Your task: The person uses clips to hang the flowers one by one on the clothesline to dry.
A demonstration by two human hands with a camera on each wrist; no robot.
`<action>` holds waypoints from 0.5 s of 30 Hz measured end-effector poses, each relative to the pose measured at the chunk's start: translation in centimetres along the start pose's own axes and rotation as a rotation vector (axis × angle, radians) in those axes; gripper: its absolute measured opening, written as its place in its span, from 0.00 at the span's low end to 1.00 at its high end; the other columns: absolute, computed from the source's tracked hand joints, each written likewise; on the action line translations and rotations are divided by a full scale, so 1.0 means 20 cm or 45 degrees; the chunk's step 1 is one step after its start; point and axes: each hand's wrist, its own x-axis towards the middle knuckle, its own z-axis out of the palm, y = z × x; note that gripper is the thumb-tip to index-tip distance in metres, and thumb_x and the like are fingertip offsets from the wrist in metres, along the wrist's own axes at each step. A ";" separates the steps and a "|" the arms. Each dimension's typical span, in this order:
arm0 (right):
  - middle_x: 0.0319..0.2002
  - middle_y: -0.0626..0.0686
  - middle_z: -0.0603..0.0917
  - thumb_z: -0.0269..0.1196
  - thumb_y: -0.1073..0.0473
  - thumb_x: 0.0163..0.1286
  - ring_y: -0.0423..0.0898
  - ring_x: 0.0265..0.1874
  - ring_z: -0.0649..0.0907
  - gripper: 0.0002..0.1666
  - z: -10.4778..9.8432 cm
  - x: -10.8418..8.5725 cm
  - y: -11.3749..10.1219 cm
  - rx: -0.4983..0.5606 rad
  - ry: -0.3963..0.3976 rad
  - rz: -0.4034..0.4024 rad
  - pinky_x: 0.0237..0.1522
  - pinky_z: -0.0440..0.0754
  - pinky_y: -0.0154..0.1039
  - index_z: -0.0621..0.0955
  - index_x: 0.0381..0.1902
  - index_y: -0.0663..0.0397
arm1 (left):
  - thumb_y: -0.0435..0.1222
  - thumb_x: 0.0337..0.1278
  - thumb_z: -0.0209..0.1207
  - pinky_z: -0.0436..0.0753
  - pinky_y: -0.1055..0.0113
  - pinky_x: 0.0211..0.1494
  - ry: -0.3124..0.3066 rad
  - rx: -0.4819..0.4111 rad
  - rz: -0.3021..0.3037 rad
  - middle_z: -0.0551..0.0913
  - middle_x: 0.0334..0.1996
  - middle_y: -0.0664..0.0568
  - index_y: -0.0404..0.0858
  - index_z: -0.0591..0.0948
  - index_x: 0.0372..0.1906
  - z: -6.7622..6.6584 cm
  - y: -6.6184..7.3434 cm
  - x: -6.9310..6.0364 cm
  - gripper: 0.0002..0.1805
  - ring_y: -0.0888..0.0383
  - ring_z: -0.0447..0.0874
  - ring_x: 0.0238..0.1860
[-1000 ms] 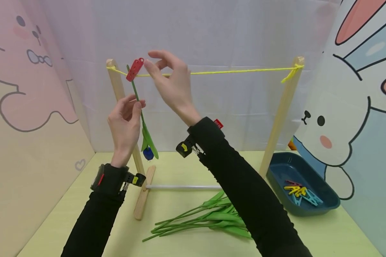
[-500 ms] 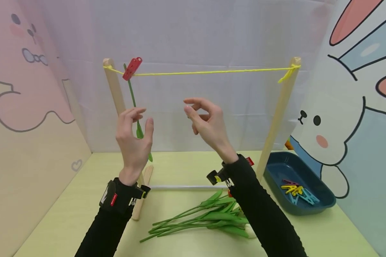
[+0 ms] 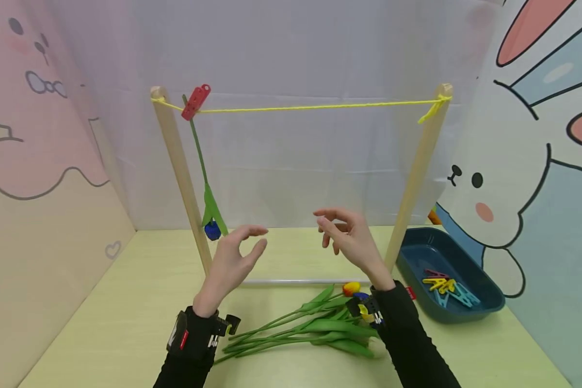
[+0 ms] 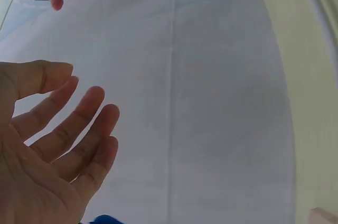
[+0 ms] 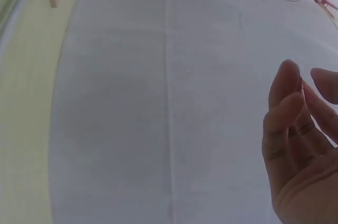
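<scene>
A blue tulip hangs head down by its green stem from the yellow string. A red clothespin pinches the stem end to the string, close to the left post. My left hand is in the air just right of and below the flower, apart from it, thumb and fingers loosely bent with nothing between them. Off to the right, my right hand also hangs in the air and holds nothing. In the left wrist view, the left palm is bare.
Several tulips lie in a bunch on the table below the hands. A dark blue basin at the right contains several clothespins in red, yellow and light blue. Two wooden posts carry the string, and a pale rod runs low between them.
My left hand has let go of the stem and both hands have come down and to the right, away from the string. The tulip now hangs from the clothespin alone.
</scene>
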 end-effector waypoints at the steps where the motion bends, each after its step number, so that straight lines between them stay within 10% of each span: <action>1: 0.46 0.51 0.82 0.55 0.61 0.79 0.45 0.30 0.82 0.22 0.00 -0.04 -0.02 0.001 -0.004 0.003 0.21 0.72 0.38 0.75 0.68 0.50 | 0.32 0.65 0.63 0.80 0.49 0.62 -0.059 0.001 -0.025 0.87 0.51 0.43 0.35 0.83 0.54 0.02 -0.02 -0.02 0.14 0.45 0.84 0.56; 10: 0.35 0.63 0.84 0.58 0.61 0.77 0.43 0.31 0.83 0.16 0.03 -0.20 -0.93 -0.144 0.028 0.285 0.29 0.85 0.38 0.81 0.56 0.67 | 0.35 0.67 0.63 0.79 0.47 0.63 -0.378 0.040 -0.251 0.88 0.52 0.46 0.39 0.83 0.56 0.17 -0.11 -0.16 0.15 0.45 0.83 0.59; 15: 0.36 0.62 0.83 0.57 0.63 0.77 0.40 0.32 0.82 0.16 -0.01 -0.26 -0.92 -0.190 0.021 0.364 0.31 0.85 0.39 0.80 0.57 0.67 | 0.36 0.68 0.61 0.79 0.45 0.62 -0.499 0.048 -0.295 0.86 0.54 0.44 0.40 0.80 0.60 0.20 -0.17 -0.22 0.18 0.42 0.82 0.60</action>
